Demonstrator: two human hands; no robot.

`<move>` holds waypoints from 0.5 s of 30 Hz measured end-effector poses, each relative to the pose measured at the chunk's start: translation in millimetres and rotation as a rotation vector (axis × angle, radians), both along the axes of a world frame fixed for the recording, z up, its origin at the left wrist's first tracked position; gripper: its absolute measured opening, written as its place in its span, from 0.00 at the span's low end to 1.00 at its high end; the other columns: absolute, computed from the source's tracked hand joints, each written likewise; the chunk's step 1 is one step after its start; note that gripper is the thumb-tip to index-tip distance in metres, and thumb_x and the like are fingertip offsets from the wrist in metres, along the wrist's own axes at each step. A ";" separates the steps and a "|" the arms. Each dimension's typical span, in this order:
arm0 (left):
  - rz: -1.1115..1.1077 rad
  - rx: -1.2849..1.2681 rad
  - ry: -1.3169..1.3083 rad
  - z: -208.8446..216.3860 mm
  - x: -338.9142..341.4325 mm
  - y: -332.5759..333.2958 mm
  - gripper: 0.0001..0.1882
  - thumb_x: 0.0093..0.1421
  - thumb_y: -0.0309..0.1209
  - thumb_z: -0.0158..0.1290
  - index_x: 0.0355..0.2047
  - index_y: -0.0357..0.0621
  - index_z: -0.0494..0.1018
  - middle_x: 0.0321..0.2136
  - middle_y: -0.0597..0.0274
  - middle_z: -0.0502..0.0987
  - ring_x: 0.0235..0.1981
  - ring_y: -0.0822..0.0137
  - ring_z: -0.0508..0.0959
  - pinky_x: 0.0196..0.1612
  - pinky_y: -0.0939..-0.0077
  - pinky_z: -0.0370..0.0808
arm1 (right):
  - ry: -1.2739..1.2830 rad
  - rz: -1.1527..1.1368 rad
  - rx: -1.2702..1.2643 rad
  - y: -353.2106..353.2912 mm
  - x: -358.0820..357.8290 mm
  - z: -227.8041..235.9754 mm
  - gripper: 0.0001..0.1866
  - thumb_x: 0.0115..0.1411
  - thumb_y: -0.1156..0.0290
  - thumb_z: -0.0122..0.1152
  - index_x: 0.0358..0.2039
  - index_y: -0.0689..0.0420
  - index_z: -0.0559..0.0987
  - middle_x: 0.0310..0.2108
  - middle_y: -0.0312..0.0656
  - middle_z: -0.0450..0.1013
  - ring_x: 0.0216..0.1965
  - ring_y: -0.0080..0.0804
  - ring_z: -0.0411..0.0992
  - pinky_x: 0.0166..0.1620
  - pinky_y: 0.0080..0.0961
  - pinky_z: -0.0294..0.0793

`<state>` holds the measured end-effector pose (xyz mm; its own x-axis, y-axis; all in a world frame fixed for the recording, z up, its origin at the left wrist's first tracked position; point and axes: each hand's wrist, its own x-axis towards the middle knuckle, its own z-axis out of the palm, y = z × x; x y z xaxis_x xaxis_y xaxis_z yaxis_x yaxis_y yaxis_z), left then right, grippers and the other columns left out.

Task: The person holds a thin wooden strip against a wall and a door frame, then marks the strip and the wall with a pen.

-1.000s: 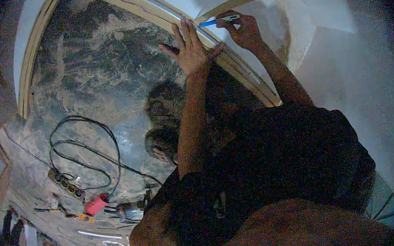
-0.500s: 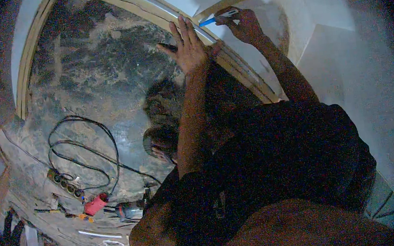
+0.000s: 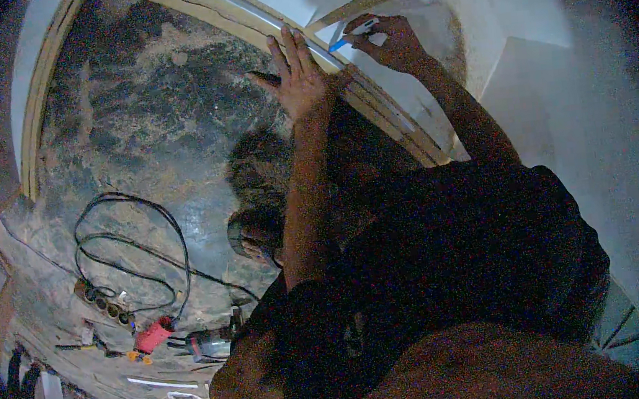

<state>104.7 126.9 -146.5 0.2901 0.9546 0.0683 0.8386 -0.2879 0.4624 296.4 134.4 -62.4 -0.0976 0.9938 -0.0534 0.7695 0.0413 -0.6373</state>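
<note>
My left hand [image 3: 299, 82] lies with its fingers stretched out, fingertips on a wooden frame edge [image 3: 260, 25] that runs diagonally across the top. A thin white strip [image 3: 271, 12] follows this edge beside the fingertips. Just to the right, my right hand [image 3: 399, 44] is closed around a slim blue and white tool [image 3: 338, 44], pen-like in shape; whether it is a cutter or a marker I cannot tell. Its blue end points down and left, at the strip close to my left fingers. Whether the tip touches is too blurred to see.
Black cable [image 3: 185, 243] loops over the dusty floor at lower left, near a socket strip [image 3: 102, 303]. Next to that lie a red object [image 3: 153, 335] and a power tool [image 3: 209, 342]. White offcuts [image 3: 162, 382] are scattered below. A white panel [image 3: 548, 100] stands at right.
My right hand has tilted the tool, and its blue end now points more steeply down, a little lower along the strip. My left hand stays on the frame edge; the view has shifted slightly.
</note>
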 end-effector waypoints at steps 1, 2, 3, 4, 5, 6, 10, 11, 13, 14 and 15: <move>-0.007 -0.025 -0.021 2.9 0.3 -0.4 0.57 0.47 0.71 0.50 0.67 0.43 0.53 0.72 0.64 0.42 0.72 0.54 0.41 0.57 0.15 0.29 | -0.013 -0.012 -0.015 0.2 0.0 -1.2 0.10 0.56 0.65 0.67 0.38 0.52 0.82 0.34 0.39 0.81 0.34 0.32 0.81 0.42 0.29 0.79; -0.014 -0.050 -0.041 5.8 1.0 -0.2 0.57 0.48 0.71 0.50 0.67 0.43 0.53 0.72 0.64 0.42 0.72 0.54 0.41 0.57 0.15 0.29 | -0.025 -0.023 -0.030 -0.2 0.5 -2.0 0.10 0.56 0.64 0.66 0.38 0.52 0.82 0.33 0.39 0.81 0.34 0.33 0.81 0.42 0.30 0.79; -0.019 -0.053 -0.039 8.3 2.4 0.5 0.53 0.51 0.68 0.49 0.67 0.44 0.53 0.72 0.64 0.42 0.72 0.54 0.41 0.57 0.15 0.29 | -0.003 0.003 -0.058 -1.2 3.2 -7.1 0.10 0.57 0.63 0.66 0.38 0.52 0.82 0.33 0.39 0.81 0.34 0.32 0.80 0.42 0.30 0.79; -0.020 -0.054 -0.033 8.5 1.7 0.5 0.50 0.54 0.65 0.48 0.67 0.44 0.53 0.72 0.65 0.42 0.72 0.54 0.41 0.58 0.15 0.29 | 0.022 0.033 -0.084 0.0 2.5 -12.2 0.10 0.57 0.63 0.65 0.37 0.51 0.83 0.33 0.38 0.81 0.34 0.32 0.80 0.42 0.30 0.79; -0.021 -0.056 -0.028 9.3 1.0 0.6 0.46 0.57 0.62 0.47 0.68 0.45 0.53 0.72 0.65 0.42 0.72 0.55 0.41 0.58 0.15 0.29 | 0.047 0.063 -0.109 0.2 2.7 -16.1 0.10 0.58 0.62 0.64 0.37 0.51 0.83 0.34 0.37 0.81 0.34 0.31 0.80 0.43 0.29 0.79; -0.019 -0.011 0.049 7.2 1.7 0.9 0.43 0.59 0.57 0.45 0.68 0.45 0.53 0.72 0.66 0.42 0.72 0.55 0.42 0.58 0.15 0.30 | 0.082 0.058 -0.102 -2.2 3.3 -19.0 0.09 0.58 0.62 0.64 0.36 0.51 0.83 0.34 0.37 0.81 0.34 0.31 0.80 0.43 0.29 0.78; 0.001 0.009 0.048 1.7 1.2 -1.2 0.32 0.65 0.42 0.39 0.68 0.46 0.53 0.72 0.67 0.41 0.72 0.56 0.42 0.58 0.15 0.31 | 0.119 0.039 -0.098 -2.0 -12.5 -17.7 0.10 0.60 0.59 0.62 0.35 0.52 0.82 0.33 0.38 0.80 0.34 0.33 0.79 0.43 0.28 0.77; 0.003 -0.024 -0.036 5.2 2.8 -1.5 0.31 0.66 0.38 0.38 0.68 0.47 0.53 0.72 0.67 0.41 0.72 0.56 0.42 0.58 0.15 0.31 | 0.096 0.027 -0.101 -2.2 -12.6 -17.0 0.11 0.60 0.58 0.61 0.35 0.52 0.81 0.33 0.39 0.80 0.33 0.34 0.79 0.42 0.28 0.77; -0.016 -0.035 0.023 6.2 3.5 0.7 0.31 0.66 0.40 0.38 0.68 0.47 0.52 0.72 0.68 0.41 0.73 0.56 0.42 0.58 0.15 0.31 | -0.061 0.047 -0.109 4.1 -8.1 -20.7 0.12 0.60 0.57 0.62 0.36 0.52 0.81 0.34 0.38 0.80 0.36 0.31 0.78 0.42 0.28 0.76; -0.024 -0.039 0.056 5.6 2.7 1.8 0.31 0.66 0.41 0.39 0.68 0.47 0.52 0.72 0.68 0.41 0.73 0.57 0.42 0.58 0.15 0.31 | -0.138 0.058 -0.112 6.8 -7.3 -21.6 0.13 0.60 0.56 0.63 0.37 0.52 0.80 0.35 0.37 0.80 0.37 0.30 0.78 0.42 0.28 0.76; -0.026 -0.034 0.061 5.2 1.8 1.6 0.32 0.66 0.41 0.39 0.68 0.46 0.52 0.72 0.68 0.41 0.73 0.56 0.41 0.58 0.15 0.31 | -0.136 0.068 -0.141 5.2 -6.0 -20.8 0.13 0.61 0.56 0.62 0.37 0.52 0.80 0.34 0.37 0.80 0.36 0.31 0.78 0.41 0.28 0.76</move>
